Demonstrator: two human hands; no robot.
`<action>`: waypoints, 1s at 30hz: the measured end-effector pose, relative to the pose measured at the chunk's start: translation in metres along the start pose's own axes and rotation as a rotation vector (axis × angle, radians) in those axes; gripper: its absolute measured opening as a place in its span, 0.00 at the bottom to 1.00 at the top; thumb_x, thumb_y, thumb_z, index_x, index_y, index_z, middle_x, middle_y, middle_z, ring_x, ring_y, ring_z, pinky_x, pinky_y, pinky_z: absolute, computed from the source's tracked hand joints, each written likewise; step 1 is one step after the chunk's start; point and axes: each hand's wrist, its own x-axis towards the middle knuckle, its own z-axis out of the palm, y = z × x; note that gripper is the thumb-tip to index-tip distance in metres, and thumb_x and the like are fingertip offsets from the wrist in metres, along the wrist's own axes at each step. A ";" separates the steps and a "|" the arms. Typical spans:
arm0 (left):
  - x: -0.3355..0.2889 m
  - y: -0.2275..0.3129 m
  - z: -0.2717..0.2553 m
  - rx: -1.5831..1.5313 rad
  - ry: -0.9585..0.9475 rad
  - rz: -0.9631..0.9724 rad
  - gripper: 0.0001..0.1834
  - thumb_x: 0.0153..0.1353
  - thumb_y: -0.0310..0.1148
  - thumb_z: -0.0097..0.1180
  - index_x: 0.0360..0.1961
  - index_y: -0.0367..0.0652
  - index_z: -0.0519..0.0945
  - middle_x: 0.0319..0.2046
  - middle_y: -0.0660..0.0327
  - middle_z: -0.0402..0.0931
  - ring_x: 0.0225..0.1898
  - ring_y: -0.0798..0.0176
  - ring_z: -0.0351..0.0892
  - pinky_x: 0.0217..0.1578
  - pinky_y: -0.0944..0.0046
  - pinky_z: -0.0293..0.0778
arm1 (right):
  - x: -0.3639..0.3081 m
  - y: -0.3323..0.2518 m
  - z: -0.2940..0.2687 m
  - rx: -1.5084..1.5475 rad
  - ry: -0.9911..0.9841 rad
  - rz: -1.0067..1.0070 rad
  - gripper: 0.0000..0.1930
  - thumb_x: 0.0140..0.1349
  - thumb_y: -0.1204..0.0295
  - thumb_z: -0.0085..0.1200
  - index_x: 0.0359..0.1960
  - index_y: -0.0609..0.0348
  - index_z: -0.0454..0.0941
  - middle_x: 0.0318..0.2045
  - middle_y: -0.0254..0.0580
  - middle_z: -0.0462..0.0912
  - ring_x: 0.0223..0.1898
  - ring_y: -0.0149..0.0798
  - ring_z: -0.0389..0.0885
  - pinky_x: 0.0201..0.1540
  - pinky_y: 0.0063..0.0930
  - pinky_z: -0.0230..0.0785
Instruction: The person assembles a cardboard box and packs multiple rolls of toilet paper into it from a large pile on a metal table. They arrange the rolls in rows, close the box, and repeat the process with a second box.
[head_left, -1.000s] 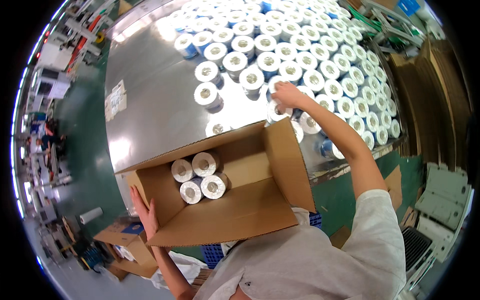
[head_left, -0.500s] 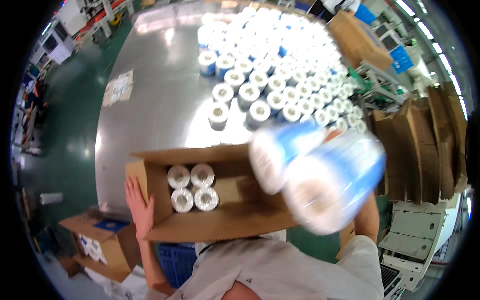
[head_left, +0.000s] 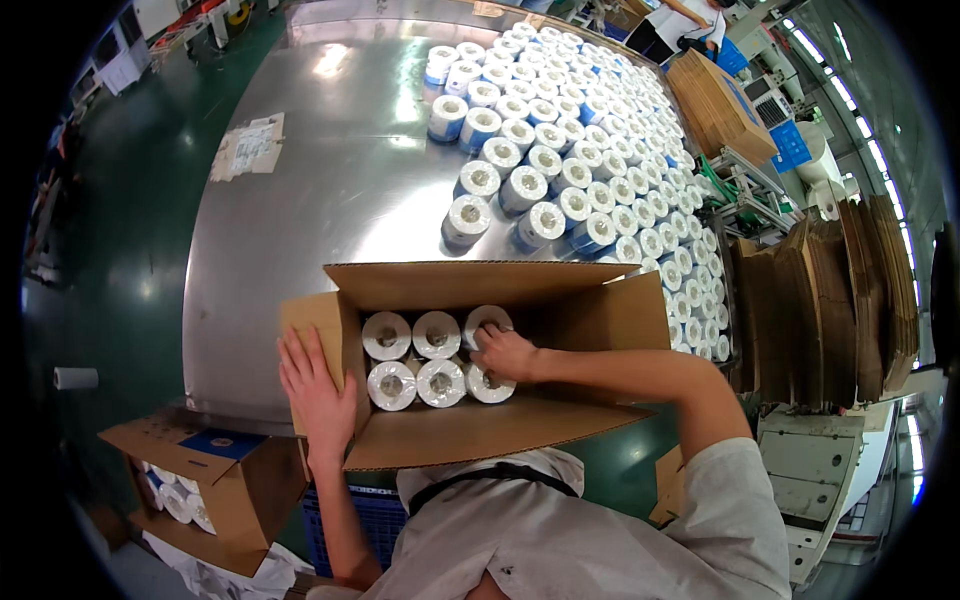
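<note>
The open cardboard box (head_left: 470,440) sits at the near edge of the steel table (head_left: 330,210), flaps splayed outward, plain brown and a little creased along the front flap. Inside, at its left end, six white rolls (head_left: 437,335) lie on their sides in two rows of three, round ends facing up toward the camera, each wrapped in clear glossy film with a dark core hole at the centre. The right half of the box interior is bare brown card.

The right hand (head_left: 505,352) is down inside the box, fingers curled and pressed against the two rightmost rolls, one in the back row and one in the front row; the fingertips are bent in on the rolls' ends, though whether they truly grip one or only push on it cannot be told from here. The left hand (head_left: 315,385) lies flat on the box's left flap, fingers spread wide and straight, palm down, holding nothing.

Beyond the box, the table carries a large crowd of standing rolls (head_left: 560,160), white tops with blue-tinted wrapping on their sides, packed in slanting rows toward the far right. A sheet of paper (head_left: 250,145) lies apart on the left of the table. Down at lower left, a second carton (head_left: 200,480) stands on the floor with more rolls in it.
</note>
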 end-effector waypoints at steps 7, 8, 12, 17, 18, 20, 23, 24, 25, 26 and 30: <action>-0.003 -0.006 0.000 0.046 -0.027 -0.011 0.48 0.60 0.34 0.60 0.79 0.47 0.52 0.79 0.46 0.45 0.79 0.40 0.41 0.76 0.43 0.42 | 0.004 -0.003 -0.114 0.548 -0.298 -0.084 0.32 0.64 0.59 0.63 0.69 0.49 0.68 0.51 0.54 0.83 0.54 0.58 0.81 0.56 0.50 0.74; -0.003 -0.006 0.001 0.051 -0.045 -0.006 0.47 0.60 0.34 0.60 0.79 0.48 0.53 0.79 0.47 0.46 0.79 0.39 0.42 0.76 0.44 0.42 | -0.022 -0.002 -0.163 0.642 -0.192 -0.152 0.30 0.67 0.61 0.60 0.69 0.49 0.68 0.50 0.54 0.83 0.54 0.58 0.80 0.56 0.50 0.73; -0.006 -0.025 0.009 -0.048 0.042 0.027 0.42 0.63 0.35 0.55 0.78 0.48 0.56 0.78 0.47 0.49 0.78 0.38 0.45 0.76 0.43 0.42 | -0.157 0.047 -0.288 1.098 0.569 -0.089 0.15 0.66 0.75 0.60 0.54 0.56 0.82 0.50 0.42 0.85 0.44 0.36 0.84 0.48 0.31 0.77; 0.005 -0.019 0.015 -0.072 0.003 0.063 0.40 0.67 0.40 0.54 0.79 0.46 0.56 0.79 0.48 0.48 0.79 0.41 0.43 0.76 0.45 0.41 | -0.288 0.177 -0.123 0.131 0.770 0.800 0.19 0.60 0.77 0.56 0.54 0.48 0.79 0.41 0.42 0.80 0.47 0.50 0.79 0.49 0.42 0.75; 0.007 -0.023 0.017 -0.072 -0.003 0.085 0.40 0.68 0.41 0.53 0.78 0.46 0.56 0.79 0.49 0.47 0.79 0.42 0.43 0.76 0.45 0.41 | -0.303 0.191 -0.057 0.165 0.507 0.913 0.23 0.59 0.77 0.55 0.57 0.44 0.78 0.43 0.43 0.81 0.48 0.50 0.80 0.48 0.45 0.77; 0.006 -0.039 0.022 -0.070 0.006 0.090 0.39 0.70 0.43 0.53 0.78 0.46 0.56 0.79 0.50 0.47 0.80 0.43 0.43 0.76 0.45 0.40 | -0.297 0.185 0.032 0.335 0.213 0.957 0.27 0.58 0.72 0.57 0.62 0.41 0.74 0.49 0.45 0.81 0.53 0.49 0.81 0.48 0.48 0.79; 0.006 -0.033 0.019 -0.087 -0.005 0.073 0.39 0.70 0.44 0.53 0.79 0.45 0.56 0.79 0.51 0.47 0.80 0.45 0.43 0.76 0.46 0.40 | -0.275 0.191 0.107 0.399 0.354 1.090 0.39 0.55 0.63 0.65 0.71 0.40 0.65 0.54 0.52 0.76 0.59 0.55 0.75 0.57 0.48 0.75; 0.006 -0.030 0.015 -0.077 -0.019 0.061 0.40 0.70 0.43 0.54 0.79 0.45 0.56 0.79 0.51 0.48 0.80 0.45 0.43 0.76 0.46 0.40 | -0.268 0.198 0.123 0.397 0.410 1.144 0.39 0.56 0.61 0.65 0.71 0.41 0.64 0.55 0.54 0.75 0.61 0.57 0.73 0.60 0.49 0.72; 0.006 -0.023 0.013 -0.063 -0.020 0.052 0.40 0.69 0.43 0.54 0.78 0.45 0.56 0.79 0.49 0.48 0.80 0.45 0.43 0.76 0.47 0.40 | -0.262 0.209 0.126 0.384 0.399 1.140 0.39 0.55 0.60 0.65 0.71 0.39 0.64 0.56 0.56 0.75 0.61 0.59 0.71 0.62 0.50 0.70; 0.007 -0.021 0.012 -0.080 -0.020 0.059 0.40 0.69 0.42 0.54 0.78 0.45 0.57 0.79 0.49 0.48 0.80 0.45 0.43 0.76 0.47 0.40 | -0.256 0.217 0.129 0.348 0.413 1.146 0.39 0.53 0.57 0.67 0.69 0.36 0.67 0.54 0.55 0.75 0.59 0.59 0.71 0.62 0.52 0.68; 0.005 -0.027 0.013 -0.125 -0.009 0.096 0.39 0.68 0.38 0.55 0.78 0.44 0.57 0.79 0.47 0.48 0.80 0.45 0.45 0.76 0.49 0.40 | -0.234 0.248 0.132 0.175 0.252 1.011 0.37 0.49 0.50 0.70 0.63 0.39 0.72 0.49 0.52 0.77 0.53 0.56 0.74 0.54 0.48 0.69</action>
